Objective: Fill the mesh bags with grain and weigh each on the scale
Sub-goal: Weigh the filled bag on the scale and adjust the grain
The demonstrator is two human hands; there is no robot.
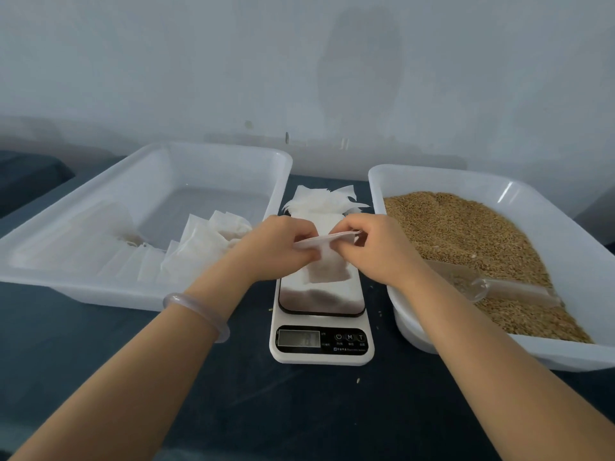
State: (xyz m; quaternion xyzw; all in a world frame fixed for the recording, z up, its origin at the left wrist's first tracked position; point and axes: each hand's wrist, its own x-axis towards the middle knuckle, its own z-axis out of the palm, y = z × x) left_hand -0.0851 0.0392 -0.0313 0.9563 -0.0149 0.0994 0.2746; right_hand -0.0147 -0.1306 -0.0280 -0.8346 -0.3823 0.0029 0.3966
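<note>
Left tray (66, 286) holds filled bags (199, 247). Right tray (432, 176) holds grain (466, 227), scoop (492, 287) lying on grain. Scale (321, 356) between trays. Left hand (276, 247) and right hand (376, 247) pinch top edge of mesh bag (327, 271) with curled fingers. Bag hangs over scale platform; contact with platform not clear.

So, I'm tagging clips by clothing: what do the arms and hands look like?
Both forearms are bare, with no sleeves in view. The left hand and right hand are ungloved. A pale, translucent bangle circles the left wrist.
</note>
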